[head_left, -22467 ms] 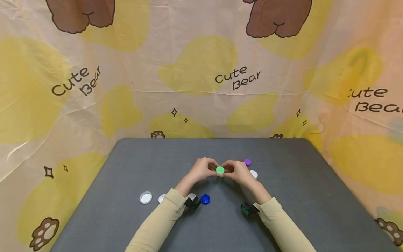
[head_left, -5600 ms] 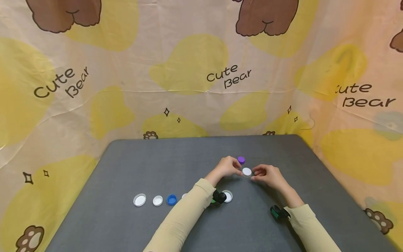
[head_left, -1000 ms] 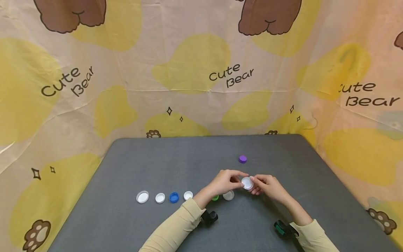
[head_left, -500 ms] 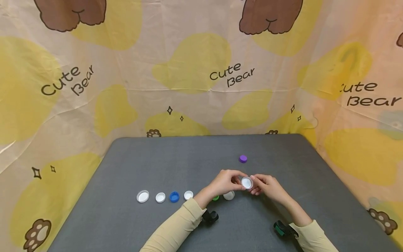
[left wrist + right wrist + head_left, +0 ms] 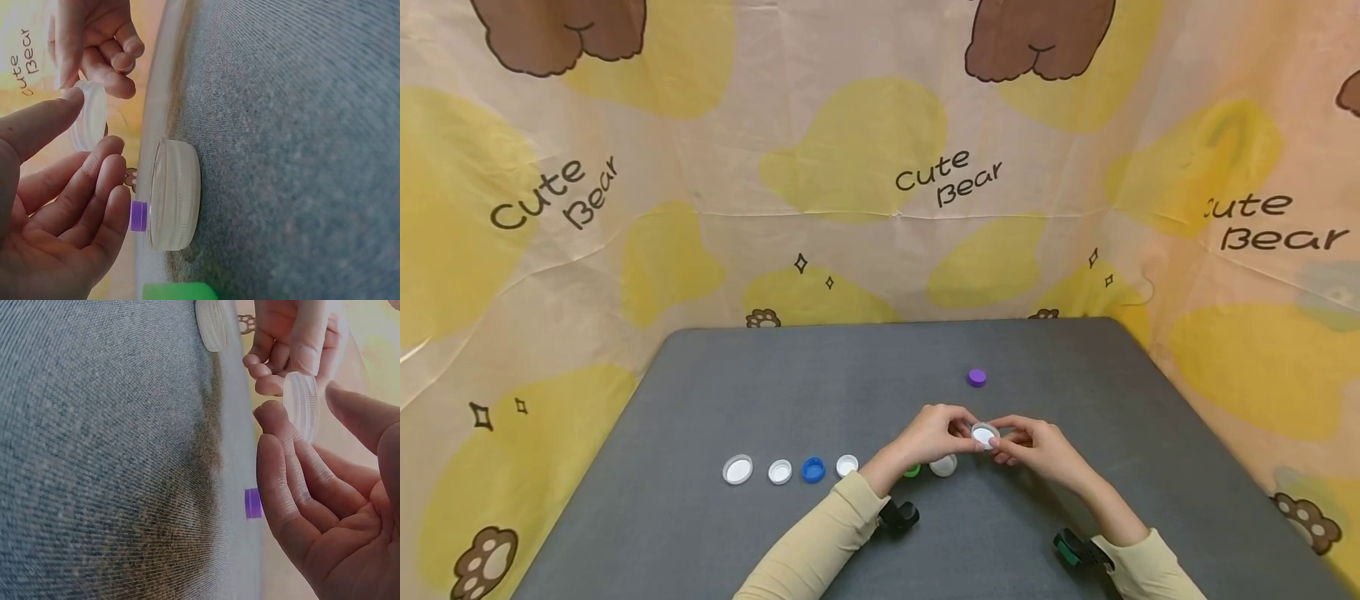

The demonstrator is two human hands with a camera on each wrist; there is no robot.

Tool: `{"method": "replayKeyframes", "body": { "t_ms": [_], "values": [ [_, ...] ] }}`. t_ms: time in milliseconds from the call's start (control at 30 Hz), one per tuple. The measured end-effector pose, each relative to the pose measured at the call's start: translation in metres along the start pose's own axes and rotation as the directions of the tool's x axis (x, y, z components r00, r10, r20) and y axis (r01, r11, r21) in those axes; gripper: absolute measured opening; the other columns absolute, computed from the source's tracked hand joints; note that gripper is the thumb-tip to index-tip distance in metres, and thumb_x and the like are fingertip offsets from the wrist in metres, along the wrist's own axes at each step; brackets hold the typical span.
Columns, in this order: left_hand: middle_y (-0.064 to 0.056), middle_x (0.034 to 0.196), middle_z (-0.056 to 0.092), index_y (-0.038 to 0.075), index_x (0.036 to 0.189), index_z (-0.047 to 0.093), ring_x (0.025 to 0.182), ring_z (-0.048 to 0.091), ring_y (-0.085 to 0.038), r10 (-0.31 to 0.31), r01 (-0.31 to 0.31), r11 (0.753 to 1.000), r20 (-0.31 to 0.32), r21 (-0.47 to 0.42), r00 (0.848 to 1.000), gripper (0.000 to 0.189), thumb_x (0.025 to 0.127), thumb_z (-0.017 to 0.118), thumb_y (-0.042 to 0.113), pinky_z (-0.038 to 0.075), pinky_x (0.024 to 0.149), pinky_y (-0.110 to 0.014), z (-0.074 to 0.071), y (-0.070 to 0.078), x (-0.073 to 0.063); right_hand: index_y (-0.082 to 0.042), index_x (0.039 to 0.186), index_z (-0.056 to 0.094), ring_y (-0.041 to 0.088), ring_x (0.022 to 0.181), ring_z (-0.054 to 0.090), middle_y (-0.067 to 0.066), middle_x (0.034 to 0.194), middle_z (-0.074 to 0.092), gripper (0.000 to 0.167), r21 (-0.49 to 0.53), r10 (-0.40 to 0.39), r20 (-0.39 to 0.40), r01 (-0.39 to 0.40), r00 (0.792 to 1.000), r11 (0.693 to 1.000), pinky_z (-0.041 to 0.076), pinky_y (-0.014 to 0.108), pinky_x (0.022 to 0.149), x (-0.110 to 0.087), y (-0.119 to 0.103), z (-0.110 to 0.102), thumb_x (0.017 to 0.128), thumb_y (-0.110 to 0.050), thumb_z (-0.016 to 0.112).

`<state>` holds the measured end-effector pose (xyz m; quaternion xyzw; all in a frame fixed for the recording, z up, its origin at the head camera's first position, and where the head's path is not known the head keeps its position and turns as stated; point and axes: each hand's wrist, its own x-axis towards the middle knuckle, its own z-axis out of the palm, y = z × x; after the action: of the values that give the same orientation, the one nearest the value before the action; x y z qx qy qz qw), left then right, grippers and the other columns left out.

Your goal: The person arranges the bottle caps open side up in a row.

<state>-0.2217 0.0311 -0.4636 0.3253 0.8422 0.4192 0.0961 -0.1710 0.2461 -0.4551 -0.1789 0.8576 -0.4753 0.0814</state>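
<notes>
Both hands meet above the right half of the grey table, around a white cap with a clear rim (image 5: 983, 435). My left hand (image 5: 936, 433) pinches the cap from the left, its thumb (image 5: 65, 109) on the cap's edge. From the right, my right hand (image 5: 1037, 446) holds the same cap, its thumb overlapping the face in the head view. The cap is tilted, and its ridged side shows in the right wrist view. Below the left hand lie a clear-rimmed cap (image 5: 943, 465) and a green cap (image 5: 912, 472), partly hidden by it.
Leftward the row goes on with a white cap (image 5: 847, 465), a blue cap (image 5: 813, 470), a small white cap (image 5: 780, 472) and a larger clear-rimmed cap (image 5: 737, 469). A purple cap (image 5: 977, 378) lies farther back. Patterned cloth (image 5: 850, 150) hangs behind the table.
Earlier both hands held the green cap, now in the row. The white cap has since come up off the table, nearer the body. In the last half second its face tilted and the right thumb shifted.
</notes>
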Motion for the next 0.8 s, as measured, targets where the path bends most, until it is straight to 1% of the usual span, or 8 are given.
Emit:
{"method": "replayKeyframes", "body": {
  "t_ms": [133, 267, 367, 467, 633, 700, 800],
  "values": [
    [0.007, 0.080, 0.069, 0.011, 0.102, 0.070, 0.066, 0.058, 0.003, -0.005, 0.005, 1.000, 0.011, -0.004, 1.000, 0.029, 0.081, 0.075, 0.031, 0.047, 0.061, -0.015, -0.0010, 0.0012, -0.0006, 0.001, 0.119, 0.060, 0.022, 0.073, 0.070, 0.012, 0.086, 0.073, 0.039, -0.027, -0.025, -0.002, 0.025, 1.000, 0.999, 0.055, 0.028, 0.063, -0.0015, -0.0001, -0.0006, 0.088, -0.023, 0.068],
    [0.008, 0.080, 0.069, 0.011, 0.101, 0.071, 0.066, 0.058, 0.004, 0.002, -0.002, 1.000, 0.013, -0.004, 1.000, 0.028, 0.081, 0.076, 0.030, 0.047, 0.061, -0.014, -0.0003, 0.0007, -0.0012, -0.003, 0.116, 0.063, 0.015, 0.073, 0.069, 0.007, 0.086, 0.073, 0.039, -0.080, -0.028, -0.023, 0.026, 0.999, 0.996, 0.053, 0.023, 0.062, -0.0014, 0.0012, 0.0000, 0.086, -0.026, 0.070],
    [0.007, 0.082, 0.070, 0.012, 0.099, 0.071, 0.069, 0.059, 0.006, 0.005, -0.004, 1.000, 0.010, -0.010, 1.000, 0.026, 0.079, 0.078, 0.027, 0.048, 0.064, -0.013, 0.0008, 0.0008, -0.0015, -0.005, 0.112, 0.065, 0.009, 0.074, 0.067, 0.004, 0.086, 0.072, 0.038, -0.127, -0.031, -0.046, 0.025, 0.998, 0.992, 0.052, 0.021, 0.064, -0.0010, 0.0025, 0.0006, 0.083, -0.029, 0.073],
    [0.005, 0.086, 0.071, 0.012, 0.099, 0.071, 0.074, 0.061, 0.004, 0.003, -0.003, 1.000, 0.004, -0.015, 1.000, 0.027, 0.076, 0.080, 0.022, 0.048, 0.067, -0.012, 0.0015, 0.0020, -0.0014, -0.007, 0.107, 0.067, 0.006, 0.074, 0.066, 0.002, 0.086, 0.072, 0.036, -0.170, -0.041, -0.063, 0.029, 0.997, 0.985, 0.052, 0.021, 0.065, -0.0007, 0.0043, 0.0015, 0.081, -0.031, 0.075],
    [0.001, 0.087, 0.071, 0.010, 0.097, 0.070, 0.077, 0.065, -0.003, -0.009, 0.009, 0.999, 0.012, -0.035, 1.000, 0.029, 0.073, 0.083, 0.017, 0.049, 0.068, -0.013, 0.0027, 0.0047, -0.0007, -0.008, 0.103, 0.068, 0.004, 0.073, 0.065, 0.000, 0.084, 0.071, 0.034, -0.212, -0.068, -0.060, 0.054, 0.996, 0.976, 0.052, 0.022, 0.065, 0.0000, 0.0065, 0.0022, 0.079, -0.030, 0.076],
    [0.000, 0.087, 0.072, 0.009, 0.097, 0.070, 0.076, 0.065, -0.003, -0.014, 0.015, 0.999, 0.023, -0.044, 1.000, 0.029, 0.072, 0.083, 0.015, 0.049, 0.068, -0.013, 0.0033, 0.0053, -0.0006, -0.008, 0.102, 0.068, 0.003, 0.072, 0.065, 0.000, 0.084, 0.071, 0.033, -0.213, -0.077, -0.055, 0.064, 0.995, 0.975, 0.052, 0.022, 0.064, 0.0003, 0.0069, 0.0021, 0.079, -0.030, 0.077],
    [0.001, 0.086, 0.072, 0.009, 0.096, 0.070, 0.074, 0.063, 0.001, -0.016, 0.017, 0.999, 0.033, -0.033, 0.999, 0.028, 0.072, 0.083, 0.015, 0.048, 0.067, -0.013, 0.0052, 0.0041, 0.0001, -0.008, 0.100, 0.069, 0.003, 0.072, 0.064, 0.000, 0.084, 0.071, 0.032, -0.213, -0.082, -0.040, 0.072, 0.996, 0.974, 0.052, 0.022, 0.064, 0.0005, 0.0080, 0.0019, 0.078, -0.030, 0.078]
  ]
}}
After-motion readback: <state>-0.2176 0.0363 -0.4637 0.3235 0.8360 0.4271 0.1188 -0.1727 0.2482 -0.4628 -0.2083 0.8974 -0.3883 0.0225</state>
